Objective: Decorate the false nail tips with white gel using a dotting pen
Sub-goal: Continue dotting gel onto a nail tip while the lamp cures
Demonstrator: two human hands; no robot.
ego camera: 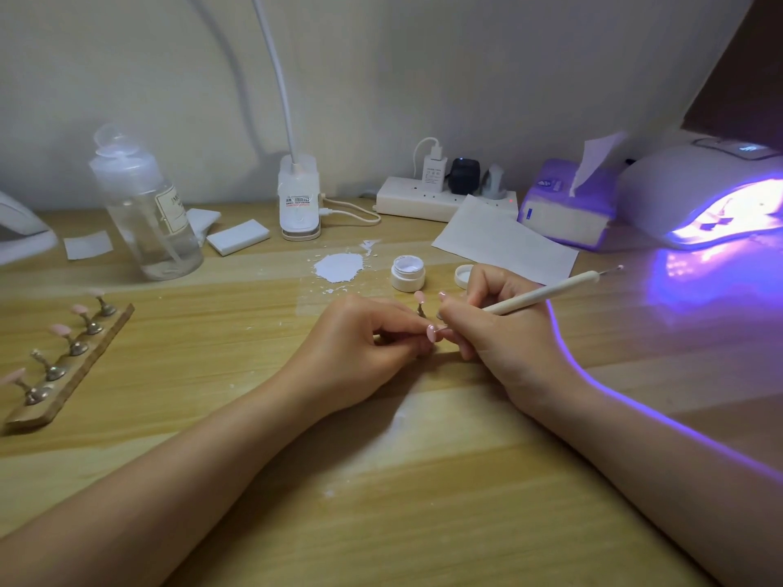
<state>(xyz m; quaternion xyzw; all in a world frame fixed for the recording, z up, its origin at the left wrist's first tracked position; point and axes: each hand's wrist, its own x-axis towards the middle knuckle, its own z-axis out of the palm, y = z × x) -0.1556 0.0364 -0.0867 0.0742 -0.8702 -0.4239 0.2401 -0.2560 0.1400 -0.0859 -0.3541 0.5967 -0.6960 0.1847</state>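
My left hand [364,336] pinches a small stand with a pink false nail tip [431,333] on it, low over the wooden table. My right hand [495,319] grips a cream dotting pen [546,293], whose lower end points at that tip and is hidden by my fingers. Another pink nail tip on its stand [420,302] stands just behind my hands. An open white gel jar [407,273] sits beyond, with its lid [464,275] to the right. A wooden holder [63,366] at the left carries several stands with pink tips.
A lit UV nail lamp [712,197] glows purple at the back right, beside a tissue box [567,205]. A clear pump bottle [144,205], a desk lamp base [298,201], a power strip [428,201], white pads [237,236], a paper sheet [504,243] and a white spill [339,266] lie further back.
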